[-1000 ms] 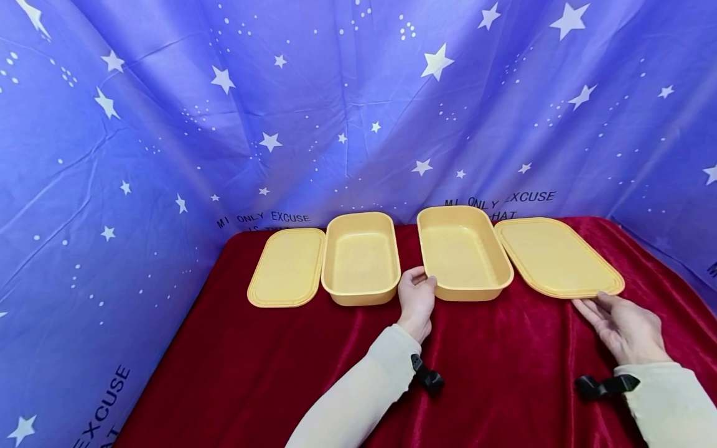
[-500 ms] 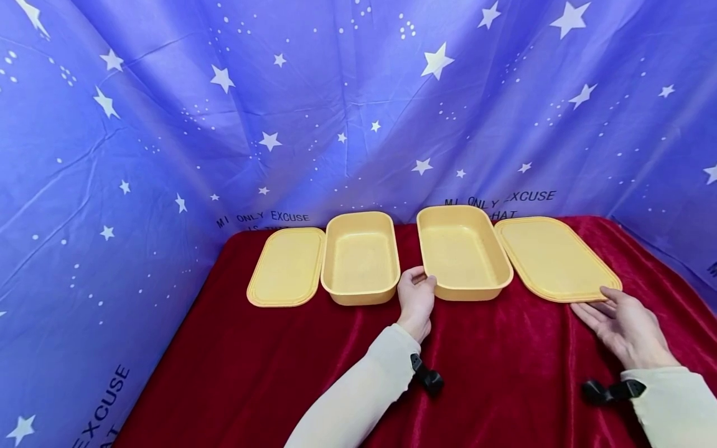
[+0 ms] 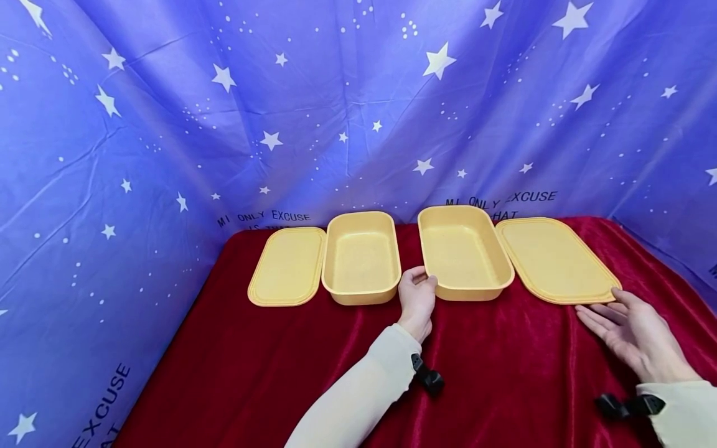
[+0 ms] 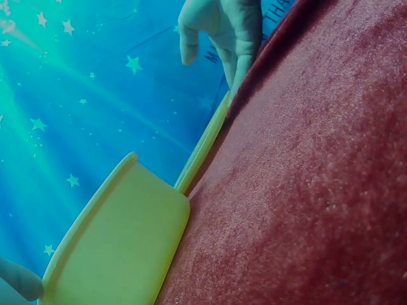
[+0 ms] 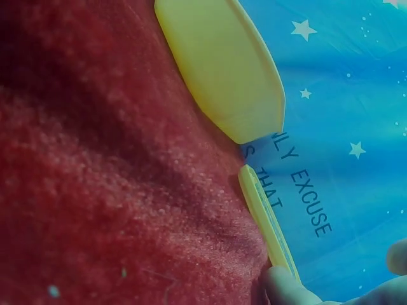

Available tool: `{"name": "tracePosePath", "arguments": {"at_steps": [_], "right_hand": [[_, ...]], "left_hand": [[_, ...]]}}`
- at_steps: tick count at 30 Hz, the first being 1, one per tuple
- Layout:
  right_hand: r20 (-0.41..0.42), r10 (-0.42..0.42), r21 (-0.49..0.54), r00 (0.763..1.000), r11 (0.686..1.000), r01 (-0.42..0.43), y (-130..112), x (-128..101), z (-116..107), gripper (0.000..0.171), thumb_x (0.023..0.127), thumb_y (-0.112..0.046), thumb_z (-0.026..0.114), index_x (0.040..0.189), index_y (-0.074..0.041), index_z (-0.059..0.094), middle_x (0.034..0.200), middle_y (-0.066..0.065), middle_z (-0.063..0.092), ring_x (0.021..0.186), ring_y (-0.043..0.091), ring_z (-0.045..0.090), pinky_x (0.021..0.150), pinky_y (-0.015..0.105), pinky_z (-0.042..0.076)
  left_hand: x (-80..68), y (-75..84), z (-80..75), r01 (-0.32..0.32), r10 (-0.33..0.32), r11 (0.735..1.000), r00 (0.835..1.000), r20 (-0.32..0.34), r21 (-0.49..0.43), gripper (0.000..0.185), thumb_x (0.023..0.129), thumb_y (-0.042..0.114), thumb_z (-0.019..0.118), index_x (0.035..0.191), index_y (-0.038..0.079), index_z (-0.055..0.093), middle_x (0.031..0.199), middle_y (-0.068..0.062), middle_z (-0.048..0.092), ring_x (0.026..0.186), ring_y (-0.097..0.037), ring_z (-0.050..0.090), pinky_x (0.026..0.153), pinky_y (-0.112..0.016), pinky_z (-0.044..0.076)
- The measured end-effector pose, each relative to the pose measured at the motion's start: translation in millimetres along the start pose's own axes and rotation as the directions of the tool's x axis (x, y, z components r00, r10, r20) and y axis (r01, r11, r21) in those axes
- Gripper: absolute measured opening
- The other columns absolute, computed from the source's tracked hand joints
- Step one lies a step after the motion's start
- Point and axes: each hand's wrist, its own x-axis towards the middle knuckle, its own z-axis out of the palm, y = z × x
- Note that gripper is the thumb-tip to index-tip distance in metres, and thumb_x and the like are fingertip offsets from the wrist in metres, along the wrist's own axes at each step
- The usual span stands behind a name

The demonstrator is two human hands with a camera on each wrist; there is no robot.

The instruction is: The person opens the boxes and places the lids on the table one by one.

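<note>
Two empty yellow plastic boxes and two matching flat lids lie in a row on red cloth in the head view. My left hand (image 3: 417,303) grips the near left corner of the right box (image 3: 467,252), its thumb at the rim. In the left wrist view, that thumb (image 4: 19,279) meets the rim of the box (image 4: 121,238). My right hand (image 3: 644,333) is at the near right corner of the right lid (image 3: 560,258), fingers extended and thumb spread from them. A fingertip (image 5: 280,283) touches the lid's edge (image 5: 264,213) in the right wrist view.
The left box (image 3: 361,258) stands beside the left lid (image 3: 288,267), with a gap between the two boxes. Red velvet cloth (image 3: 493,373) covers the table. A blue star-print curtain (image 3: 336,93) rises right behind the row. Black straps with cameras (image 3: 428,376) sit on both wrists.
The right lid's near edge has come down flat onto the cloth. My right hand has loosened from it and shifted slightly right and back. The left hand has stayed at the box.
</note>
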Motion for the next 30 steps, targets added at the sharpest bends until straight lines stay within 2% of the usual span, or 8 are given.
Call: {"name": "tracePosePath", "arguments": {"at_steps": [6, 10, 13, 16, 19, 23, 27, 30], "right_hand": [[0.007, 0.018, -0.034, 1.0, 0.999, -0.018, 1, -1, -2, 0.025, 0.103, -0.027, 0.039, 0.127, -0.026, 0.031, 0.102, 0.012, 0.049, 0.089, 0.038, 0.064, 0.095, 0.048, 0.046], [0.054, 0.016, -0.016, 0.998, 1.0, -0.015, 1, 0, -9, 0.02, 0.104, -0.026, 0.038, 0.116, -0.013, 0.045, 0.096, 0.016, 0.054, 0.09, 0.04, 0.064, 0.092, 0.05, 0.047], [0.086, 0.013, -0.006, 0.996, 1.0, -0.012, 2, 1, -12, 0.024, 0.104, -0.025, 0.037, 0.108, -0.006, 0.051, 0.096, 0.018, 0.055, 0.091, 0.041, 0.064, 0.091, 0.051, 0.047], [0.083, 0.013, -0.01, 0.996, 1.0, -0.013, 3, 1, -13, 0.023, 0.104, -0.025, 0.037, 0.109, -0.007, 0.051, 0.096, 0.017, 0.055, 0.091, 0.041, 0.064, 0.091, 0.052, 0.047], [0.052, 0.009, -0.041, 0.999, 0.999, -0.007, 3, 0, -12, 0.02, 0.104, -0.026, 0.038, 0.12, -0.016, 0.042, 0.095, 0.015, 0.054, 0.09, 0.039, 0.064, 0.091, 0.053, 0.046], [0.011, -0.002, -0.096, 1.0, 0.995, 0.003, 5, -1, -7, 0.038, 0.103, -0.027, 0.039, 0.134, -0.033, 0.018, 0.1, 0.012, 0.049, 0.089, 0.037, 0.065, 0.092, 0.054, 0.045], [0.01, -0.016, -0.115, 1.0, 0.993, 0.017, 7, -1, -2, 0.06, 0.103, -0.024, 0.04, 0.142, -0.038, -0.003, 0.096, 0.013, 0.053, 0.088, 0.037, 0.066, 0.09, 0.053, 0.047], [0.0, -0.033, -0.147, 0.999, 0.989, 0.032, 8, -2, 3, 0.078, 0.103, -0.023, 0.041, 0.143, -0.032, -0.026, 0.088, 0.013, 0.055, 0.086, 0.036, 0.067, 0.087, 0.052, 0.049]], "left_hand": [[0.2, -0.2, -1.2, -0.002, 0.002, 1.0, 1.0, 0.003, -0.001, 0.022, 0.085, -0.004, 0.063, 0.106, 0.002, 0.059, 0.1, -0.011, 0.059, 0.088, -0.019, 0.057, 0.08, -0.032, 0.047], [-0.8, -0.7, -1.9, -0.02, 0.02, 1.0, 1.0, 0.015, -0.007, 0.021, 0.085, -0.004, 0.063, 0.104, 0.003, 0.059, 0.098, -0.009, 0.058, 0.088, -0.019, 0.058, 0.08, -0.031, 0.047], [-2.5, 0.6, -2.5, -0.039, 0.039, 0.999, 0.999, 0.027, 0.001, 0.02, 0.085, -0.004, 0.062, 0.104, 0.002, 0.058, 0.097, -0.009, 0.058, 0.087, -0.019, 0.058, 0.079, -0.03, 0.047], [-2.8, 1.1, -2.3, -0.027, 0.027, 1.0, 0.999, 0.026, -0.003, 0.02, 0.086, -0.004, 0.062, 0.105, 0.003, 0.059, 0.097, -0.008, 0.058, 0.087, -0.018, 0.058, 0.08, -0.03, 0.047], [-1.7, 0.5, -1.2, -0.006, 0.007, 1.0, 1.0, 0.013, -0.018, 0.022, 0.085, -0.004, 0.062, 0.106, 0.003, 0.059, 0.098, -0.009, 0.058, 0.088, -0.019, 0.058, 0.081, -0.032, 0.047], [-1.2, 0.1, 0.0, -0.001, 0.001, 1.0, 1.0, -0.002, -0.016, 0.024, 0.085, -0.005, 0.063, 0.107, 0.002, 0.058, 0.098, -0.01, 0.058, 0.087, -0.019, 0.057, 0.081, -0.033, 0.047], [-1.4, 0.6, 0.1, 0.001, -0.001, 1.0, 1.0, -0.006, -0.009, 0.023, 0.084, -0.005, 0.063, 0.106, 0.003, 0.059, 0.097, -0.009, 0.058, 0.086, -0.018, 0.057, 0.08, -0.033, 0.047], [-1.4, 0.4, 0.4, 0.003, -0.003, 1.0, 1.0, -0.009, -0.002, 0.023, 0.084, -0.004, 0.064, 0.106, 0.002, 0.058, 0.097, -0.009, 0.057, 0.086, -0.019, 0.057, 0.081, -0.033, 0.047]]}}
